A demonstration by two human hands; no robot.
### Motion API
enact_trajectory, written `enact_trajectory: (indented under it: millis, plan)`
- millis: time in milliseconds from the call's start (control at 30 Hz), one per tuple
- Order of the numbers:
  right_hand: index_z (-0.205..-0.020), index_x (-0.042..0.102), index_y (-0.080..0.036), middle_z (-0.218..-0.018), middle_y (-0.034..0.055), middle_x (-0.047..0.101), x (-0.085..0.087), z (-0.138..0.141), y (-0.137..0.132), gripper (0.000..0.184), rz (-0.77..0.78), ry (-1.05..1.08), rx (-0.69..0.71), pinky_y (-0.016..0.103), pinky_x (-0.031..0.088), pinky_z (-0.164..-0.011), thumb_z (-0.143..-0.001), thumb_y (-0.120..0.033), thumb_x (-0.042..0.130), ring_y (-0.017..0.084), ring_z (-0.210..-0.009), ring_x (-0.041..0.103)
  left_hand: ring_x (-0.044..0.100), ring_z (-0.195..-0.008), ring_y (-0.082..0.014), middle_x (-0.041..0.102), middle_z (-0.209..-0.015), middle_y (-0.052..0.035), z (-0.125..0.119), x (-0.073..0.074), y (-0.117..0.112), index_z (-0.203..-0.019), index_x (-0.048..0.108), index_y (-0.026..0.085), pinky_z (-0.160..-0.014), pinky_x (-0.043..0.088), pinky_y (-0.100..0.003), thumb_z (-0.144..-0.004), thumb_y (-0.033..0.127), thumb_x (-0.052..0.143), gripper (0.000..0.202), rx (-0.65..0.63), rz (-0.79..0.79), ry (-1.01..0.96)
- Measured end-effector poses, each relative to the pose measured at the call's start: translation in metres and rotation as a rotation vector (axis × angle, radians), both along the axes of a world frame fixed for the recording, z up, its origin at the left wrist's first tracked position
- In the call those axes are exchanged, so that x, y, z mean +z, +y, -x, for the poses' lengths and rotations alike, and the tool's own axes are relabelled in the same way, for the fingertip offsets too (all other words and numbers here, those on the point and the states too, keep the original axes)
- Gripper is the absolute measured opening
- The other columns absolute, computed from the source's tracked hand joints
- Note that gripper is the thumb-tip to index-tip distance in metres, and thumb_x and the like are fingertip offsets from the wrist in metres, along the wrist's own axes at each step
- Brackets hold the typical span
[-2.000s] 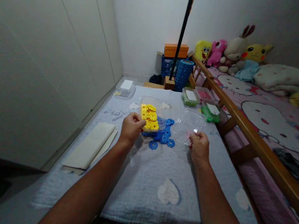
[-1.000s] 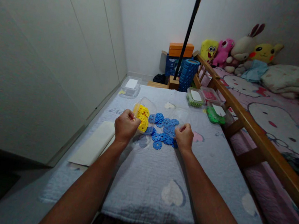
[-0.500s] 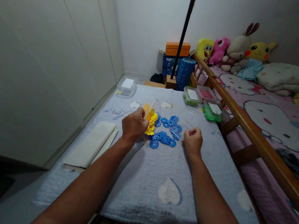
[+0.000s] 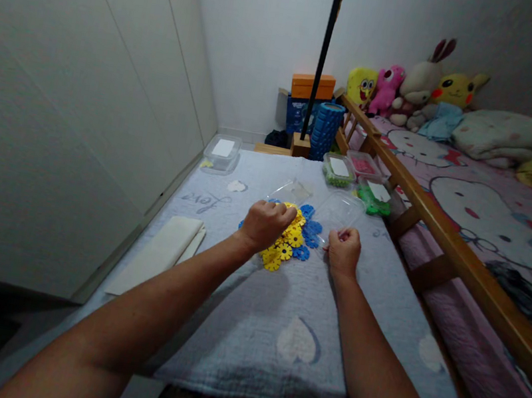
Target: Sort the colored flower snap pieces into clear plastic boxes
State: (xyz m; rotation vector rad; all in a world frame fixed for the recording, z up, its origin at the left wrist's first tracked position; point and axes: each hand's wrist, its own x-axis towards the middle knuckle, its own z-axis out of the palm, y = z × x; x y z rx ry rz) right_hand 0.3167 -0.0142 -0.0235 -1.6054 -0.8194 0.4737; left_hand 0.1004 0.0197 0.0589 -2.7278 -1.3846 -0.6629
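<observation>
My left hand (image 4: 265, 227) is closed on a clear plastic box (image 4: 290, 191), tilted over the middle of the table. Yellow flower-shaped plastic pieces (image 4: 285, 250) lie heaped beside and under this hand. Blue pieces of the same shape (image 4: 311, 232) show at the heap's right side and partly beneath the yellow ones. To the right, my right hand (image 4: 344, 252) has its fingers pinched at the near edge of a clear plastic container or lid (image 4: 343, 206). Whether that is a box or a lid I cannot tell.
A clear box with a white label (image 4: 223, 152) stands at the far left. Labelled boxes of green pieces (image 4: 338, 171) and pink pieces (image 4: 365, 166) stand far right, with another green box (image 4: 374, 197) nearer. Folded cream cloth (image 4: 159, 253) lies left. A wooden bed rail (image 4: 422, 200) borders the right side.
My left hand has moved right and turned over with the clear box. Yellow pieces have spilled from it onto the blue ones. My right hand stays in nearly the same place.
</observation>
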Motion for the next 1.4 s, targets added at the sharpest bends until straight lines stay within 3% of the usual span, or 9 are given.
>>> enact_trajectory:
  millis: [233, 367, 500, 600, 733, 867, 1100, 1400]
  plan:
    - [-0.083, 0.042, -0.028, -0.068, -0.0085, 0.053, 0.002, -0.005, 0.000, 0.022, -0.059, -0.055, -0.108, 0.025, 0.043, -0.047, -0.073, -0.032, 0.063, 0.013, -0.049, 0.056, 0.061, -0.076, -0.0238, 0.064, -0.076, -0.0091, 0.017, 0.014, 0.017, -0.084, 0.070, 0.022, -0.074, 0.038, -0.036, -0.094, 0.011, 0.055, 0.022, -0.018, -0.087, 0.035]
    - [-0.084, 0.044, -0.027, -0.071, -0.0078, 0.055, 0.001, -0.006, 0.000, 0.024, -0.114, -0.028, -0.110, 0.024, 0.042, -0.045, -0.074, -0.034, 0.064, 0.011, -0.047, 0.054, 0.061, -0.078, -0.0244, 0.065, -0.077, -0.0089, 0.032, 0.017, 0.024, -0.085, 0.069, 0.022, -0.073, 0.036, -0.036, -0.092, 0.010, 0.054, 0.020, 0.102, -0.129, -0.007]
    - [-0.091, 0.049, -0.026, -0.070, -0.0089, 0.057, 0.005, -0.001, -0.001, 0.035, -0.156, 0.126, -0.035, 0.023, 0.039, -0.040, -0.071, -0.044, 0.071, 0.011, -0.044, 0.054, 0.057, -0.072, -0.0205, 0.059, -0.072, -0.0029, 0.044, 0.011, 0.018, -0.080, 0.063, 0.022, -0.069, 0.034, -0.032, -0.082, 0.011, 0.059, 0.012, 0.386, -0.110, -0.284]
    - [-0.103, 0.054, -0.024, -0.069, -0.0091, 0.062, 0.013, 0.008, -0.004, 0.049, -0.187, 0.267, 0.071, 0.021, 0.038, -0.038, -0.068, -0.049, 0.076, 0.011, -0.043, 0.054, 0.051, -0.063, -0.0160, 0.050, -0.065, 0.0030, 0.048, 0.004, 0.006, -0.076, 0.056, 0.023, -0.066, 0.035, -0.028, -0.078, 0.017, 0.064, 0.010, 0.475, -0.021, -0.624]
    - [-0.113, 0.055, -0.023, -0.066, -0.0097, 0.064, 0.029, 0.023, -0.012, 0.058, -0.200, 0.370, 0.181, 0.020, 0.037, -0.039, -0.067, -0.048, 0.079, 0.010, -0.041, 0.051, 0.043, -0.055, -0.0125, 0.045, -0.059, 0.0063, 0.042, -0.008, -0.013, -0.075, 0.054, 0.024, -0.058, 0.034, -0.025, -0.074, 0.026, 0.068, 0.014, 0.426, 0.220, -1.035]
    - [-0.116, 0.054, -0.023, -0.063, -0.0101, 0.062, 0.037, 0.035, -0.017, 0.061, -0.192, 0.400, 0.234, 0.020, 0.034, -0.039, -0.067, -0.049, 0.080, 0.009, -0.041, 0.048, 0.046, -0.052, -0.0109, 0.051, -0.060, 0.0065, 0.028, -0.023, -0.029, -0.078, 0.055, 0.023, -0.054, 0.036, -0.023, -0.074, 0.041, 0.075, 0.028, 0.335, 0.499, -1.279]
    - [-0.113, 0.058, -0.021, -0.063, -0.0099, 0.057, 0.018, 0.041, -0.015, 0.052, -0.189, 0.282, 0.246, 0.022, 0.034, -0.050, -0.073, -0.049, 0.077, 0.011, -0.051, 0.047, 0.051, -0.052, -0.0091, 0.054, -0.062, 0.0067, 0.010, -0.043, -0.042, -0.083, 0.056, 0.021, -0.053, 0.040, -0.020, -0.072, 0.055, 0.082, 0.044, 0.234, 0.698, -1.406]
    - [-0.112, 0.067, -0.018, -0.088, -0.0004, 0.064, 0.003, 0.040, -0.013, 0.048, -0.143, 0.074, 0.251, 0.031, 0.047, -0.073, -0.078, -0.051, 0.070, 0.017, -0.077, 0.056, 0.052, -0.056, -0.0091, 0.055, -0.064, 0.0055, 0.007, -0.051, -0.046, -0.084, 0.059, 0.020, -0.058, 0.046, -0.021, -0.079, 0.061, 0.077, 0.045, 0.212, 0.761, -1.448]
